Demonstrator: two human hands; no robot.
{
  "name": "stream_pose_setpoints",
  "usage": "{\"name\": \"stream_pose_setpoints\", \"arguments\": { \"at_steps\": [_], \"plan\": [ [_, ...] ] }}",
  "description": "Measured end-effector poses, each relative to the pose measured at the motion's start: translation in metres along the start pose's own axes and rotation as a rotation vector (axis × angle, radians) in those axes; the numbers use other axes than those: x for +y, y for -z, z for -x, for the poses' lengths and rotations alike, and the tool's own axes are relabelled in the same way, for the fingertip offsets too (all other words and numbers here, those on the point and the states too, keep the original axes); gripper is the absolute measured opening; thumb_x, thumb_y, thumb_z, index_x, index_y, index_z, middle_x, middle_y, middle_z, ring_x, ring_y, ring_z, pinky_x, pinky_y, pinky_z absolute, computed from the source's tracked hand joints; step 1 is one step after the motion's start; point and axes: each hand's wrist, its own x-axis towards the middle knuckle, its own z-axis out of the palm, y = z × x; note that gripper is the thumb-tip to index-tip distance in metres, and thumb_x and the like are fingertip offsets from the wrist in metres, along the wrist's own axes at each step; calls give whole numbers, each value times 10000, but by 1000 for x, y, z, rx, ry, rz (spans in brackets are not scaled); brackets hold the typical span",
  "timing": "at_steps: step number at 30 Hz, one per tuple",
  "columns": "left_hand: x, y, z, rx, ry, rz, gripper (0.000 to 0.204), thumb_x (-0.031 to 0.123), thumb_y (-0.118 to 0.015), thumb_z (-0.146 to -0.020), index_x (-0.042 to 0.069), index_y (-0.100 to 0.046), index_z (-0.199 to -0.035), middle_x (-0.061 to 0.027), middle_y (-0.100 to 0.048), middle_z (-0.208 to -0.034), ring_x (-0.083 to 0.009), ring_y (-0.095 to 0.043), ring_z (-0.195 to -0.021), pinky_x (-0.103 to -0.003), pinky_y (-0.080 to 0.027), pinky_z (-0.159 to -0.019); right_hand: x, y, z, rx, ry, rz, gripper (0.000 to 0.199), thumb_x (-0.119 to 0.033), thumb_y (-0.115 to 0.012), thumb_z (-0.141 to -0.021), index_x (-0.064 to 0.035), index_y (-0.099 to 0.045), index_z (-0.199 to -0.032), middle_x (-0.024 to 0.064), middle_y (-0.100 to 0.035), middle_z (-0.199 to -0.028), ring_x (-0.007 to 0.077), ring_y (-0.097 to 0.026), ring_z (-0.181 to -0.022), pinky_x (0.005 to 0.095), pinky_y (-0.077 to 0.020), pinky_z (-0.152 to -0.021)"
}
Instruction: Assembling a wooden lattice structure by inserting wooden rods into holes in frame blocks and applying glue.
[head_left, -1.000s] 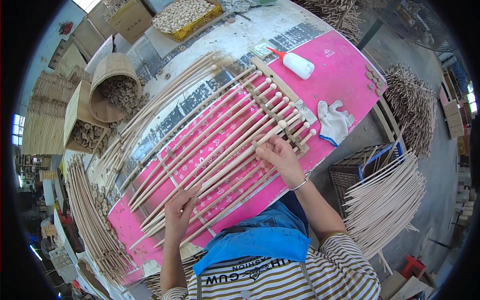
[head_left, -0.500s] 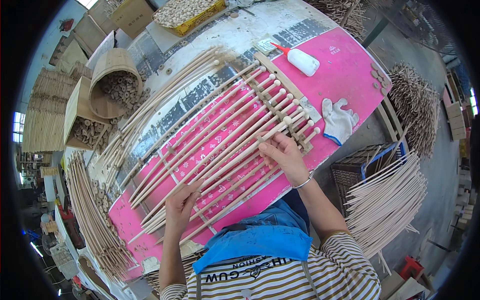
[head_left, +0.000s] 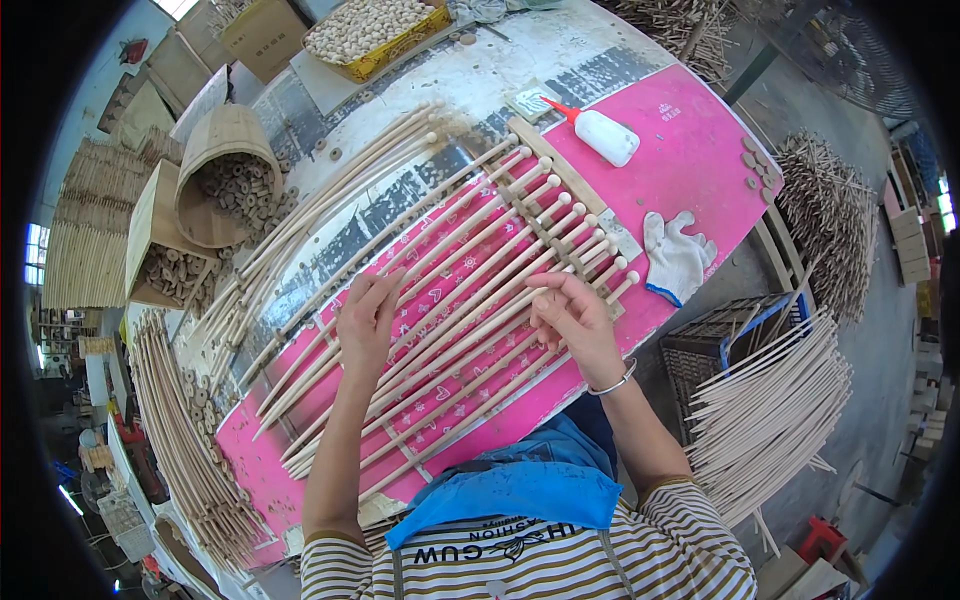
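Note:
Long pale wooden sticks [head_left: 440, 262] with round ball knobs lie side by side, their knob ends resting across a notched wooden rack [head_left: 548, 236]. My left hand [head_left: 366, 318] is over the middle of the sticks, thumb and fingers drawn together; its fingertips hide whatever may be between them. Closer to the knob ends, my right hand [head_left: 574, 318] hovers just over the sticks. Its fingers are loosely bent, the thumb stands apart from the forefinger, and no stick is seen in its grasp.
A white glue bottle [head_left: 606, 138] with a red tip and a white glove [head_left: 676, 250] lie right of the rack. A tipped wooden bucket [head_left: 215, 150] spills small wooden rings at left. A yellow tray [head_left: 400, 48] of wooden balls stands at the back. Stick bundles [head_left: 770, 400] flank the table.
The knobbed stick that both hands held up is now down among the others. My left hand has moved up and away from me across the sticks; my right hand has loosened, staying near the rack.

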Motion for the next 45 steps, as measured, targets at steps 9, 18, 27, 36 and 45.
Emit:
{"name": "stream_pose_setpoints", "arguments": {
  "at_steps": [9, 18, 27, 36, 45],
  "plan": [
    [-8, -18, -5, 24, -21, -79, 257, 72, -686, -1001, 95, -782, -1239, -69, -618, -932, -218, -633, -793, -353, -499, -695, -4, 8, -6, -22, 13, 11, 318, -226, -646, -1085, -45, -640, -1346, 5, -666, -876, 44, -616, -688, 180, -491, -562],
    [-9, -20, -6, 43, -122, -207, 255, 93, -688, -985, 98, -791, -1219, -75, -646, -964, -264, -634, -920, -401, -496, -796, -18, 27, -12, 76, 51, 44, 295, -194, -644, -1086, -34, -656, -1333, -3, -658, -861, 35, -599, -669, 177, -474, -568],
    [-4, -11, -3, 18, -80, -141, 285, 25, -709, -939, 72, -788, -1209, -79, -655, -960, -262, -629, -916, -393, -500, -803, -50, 35, -78, 104, 445, 708, 334, -62, -659, -1020, -96, -698, -1350, 14, -616, -858, 96, -560, -693, 264, -455, -637],
    [-3, -13, -7, 26, -79, -134, 301, -4, -702, -926, 67, -793, -1204, -88, -650, -957, -267, -622, -920, -402, -505, -811, -47, 33, -147, 20, 642, 1373, 228, -198, -718, -939, -227, -750, -1163, 50, -662, -958, 260, -697, -941, 427, -576, -778],
    [-8, -16, -11, 5, -50, -122, 303, 1, -702, -934, 80, -796, -1211, -86, -650, -971, -265, -622, -941, -406, -507, -812, -44, 38, -155, -24, 594, 1424, 251, -173, -717, -955, -208, -725, -1204, 41, -647, -1002, 253, -689, -958, 411, -558, -763]
  ]
}}
